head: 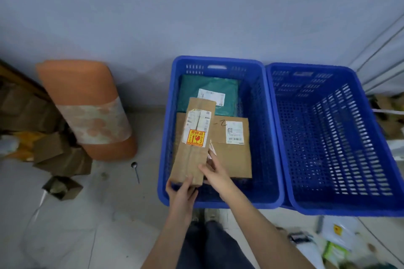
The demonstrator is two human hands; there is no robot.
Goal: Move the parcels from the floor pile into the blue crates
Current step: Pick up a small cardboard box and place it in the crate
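Two blue crates stand side by side against the wall. The left crate (271, 137) holds a green bag parcel (196, 87) at the back and a flat brown box (231, 159) in front. A long narrow brown parcel (192, 155) with a red-and-yellow fragile sticker hangs over the left part of that crate. My left hand (181, 188) grips its near end from below. My right hand (214, 170) holds its right side, fingers against the cardboard. The right crate (332, 137) has nothing in it.
An orange roll wrapped in clear film (87, 111) leans on the wall at left, with crumpled cardboard (61, 155) beside it. A spoon (135, 170) lies on the floor. Loose parcels and bags (334, 244) lie at bottom right. My legs are below the crate.
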